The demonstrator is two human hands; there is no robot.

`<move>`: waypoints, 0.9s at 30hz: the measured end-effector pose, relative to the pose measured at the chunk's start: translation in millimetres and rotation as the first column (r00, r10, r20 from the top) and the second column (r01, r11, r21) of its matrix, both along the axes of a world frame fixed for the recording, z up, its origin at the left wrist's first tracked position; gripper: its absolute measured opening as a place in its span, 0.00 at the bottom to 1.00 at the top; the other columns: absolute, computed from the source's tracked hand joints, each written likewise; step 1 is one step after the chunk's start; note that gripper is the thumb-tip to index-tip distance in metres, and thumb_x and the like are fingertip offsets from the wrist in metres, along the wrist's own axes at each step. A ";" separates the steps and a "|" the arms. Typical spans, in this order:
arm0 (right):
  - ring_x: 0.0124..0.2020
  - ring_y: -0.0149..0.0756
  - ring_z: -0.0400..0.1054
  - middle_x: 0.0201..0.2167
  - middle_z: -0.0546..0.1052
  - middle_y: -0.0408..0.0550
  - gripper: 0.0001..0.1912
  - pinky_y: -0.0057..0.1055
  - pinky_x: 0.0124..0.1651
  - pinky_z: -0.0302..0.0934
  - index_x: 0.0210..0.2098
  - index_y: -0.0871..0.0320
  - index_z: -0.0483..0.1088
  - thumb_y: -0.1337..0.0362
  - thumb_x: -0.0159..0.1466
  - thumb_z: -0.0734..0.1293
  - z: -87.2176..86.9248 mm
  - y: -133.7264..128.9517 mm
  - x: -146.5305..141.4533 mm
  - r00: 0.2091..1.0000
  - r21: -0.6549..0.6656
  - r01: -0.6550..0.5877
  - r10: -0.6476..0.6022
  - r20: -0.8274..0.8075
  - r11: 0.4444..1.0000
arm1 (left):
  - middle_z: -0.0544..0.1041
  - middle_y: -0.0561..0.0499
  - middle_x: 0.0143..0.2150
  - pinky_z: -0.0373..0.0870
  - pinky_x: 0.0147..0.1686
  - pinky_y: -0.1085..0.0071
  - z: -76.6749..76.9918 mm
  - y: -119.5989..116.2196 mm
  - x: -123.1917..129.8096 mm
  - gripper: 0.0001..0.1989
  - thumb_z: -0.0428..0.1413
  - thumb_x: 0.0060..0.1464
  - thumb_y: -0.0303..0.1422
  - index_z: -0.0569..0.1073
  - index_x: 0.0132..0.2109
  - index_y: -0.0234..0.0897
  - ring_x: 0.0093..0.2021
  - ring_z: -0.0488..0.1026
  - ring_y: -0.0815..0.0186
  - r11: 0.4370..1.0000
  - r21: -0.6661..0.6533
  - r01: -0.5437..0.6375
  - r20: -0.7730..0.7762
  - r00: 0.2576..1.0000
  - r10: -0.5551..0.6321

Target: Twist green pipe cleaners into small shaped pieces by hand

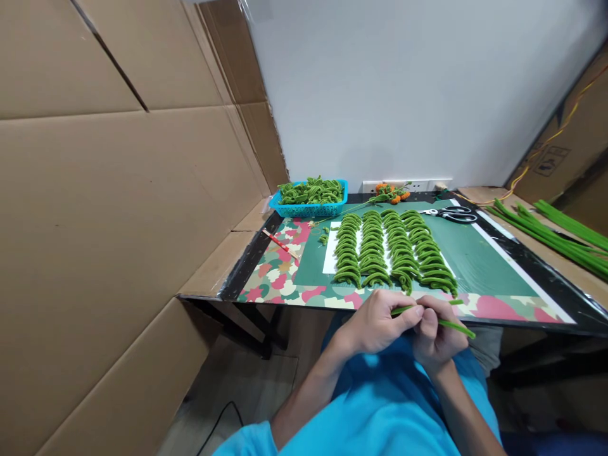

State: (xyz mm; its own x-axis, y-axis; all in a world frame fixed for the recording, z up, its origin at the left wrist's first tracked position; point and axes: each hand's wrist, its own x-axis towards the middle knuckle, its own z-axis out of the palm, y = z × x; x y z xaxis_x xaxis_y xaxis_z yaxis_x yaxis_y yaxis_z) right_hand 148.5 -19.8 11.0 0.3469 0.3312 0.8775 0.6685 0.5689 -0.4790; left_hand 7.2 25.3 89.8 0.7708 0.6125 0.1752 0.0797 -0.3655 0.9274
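Observation:
Close to my body, at the table's front edge, my left hand and my right hand meet with thumbs nearly touching. Both are closed on a green pipe cleaner, whose ends stick out to the right past my right hand. The part between my fingers is mostly hidden. Just beyond my hands, curved green pipe cleaner pieces lie in several neat columns on a white sheet, which rests on a green mat.
A blue basket heaped with green pieces stands at the back left. Behind the columns lie orange flowers and black-handled scissors. A red stick lies at left. Long green pipe cleaners rest at right. Cardboard walls the left side.

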 end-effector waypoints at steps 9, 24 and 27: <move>0.26 0.33 0.74 0.31 0.80 0.44 0.08 0.29 0.30 0.70 0.44 0.58 0.76 0.68 0.72 0.63 0.5 -0.3 1.4 1.000 0.038 0.014 -0.015 0.024 0.999 | 0.63 0.56 0.27 0.56 0.33 0.71 3.5 -0.1 -0.1 0.28 0.53 0.69 0.54 0.67 0.28 0.36 0.32 0.60 0.70 1.000 0.018 0.009 -0.025 1.000 -0.009; 0.24 0.32 0.72 0.30 0.79 0.42 0.08 0.28 0.27 0.68 0.44 0.57 0.76 0.68 0.71 0.63 2.1 -0.2 1.1 0.999 0.065 0.002 -0.004 0.033 0.998 | 0.62 0.57 0.26 0.56 0.32 0.71 4.3 0.0 0.0 0.29 0.53 0.69 0.54 0.65 0.27 0.37 0.31 0.59 0.70 0.997 0.074 0.026 -0.002 1.000 -0.026; 0.25 0.33 0.73 0.30 0.80 0.43 0.08 0.29 0.28 0.68 0.44 0.57 0.76 0.69 0.71 0.64 1.2 -0.7 1.6 0.999 0.058 0.010 -0.012 0.031 0.998 | 0.61 0.56 0.26 0.55 0.30 0.71 4.2 -0.9 0.5 0.30 0.51 0.70 0.55 0.64 0.27 0.37 0.30 0.58 0.70 0.997 0.080 0.013 -0.017 1.000 -0.012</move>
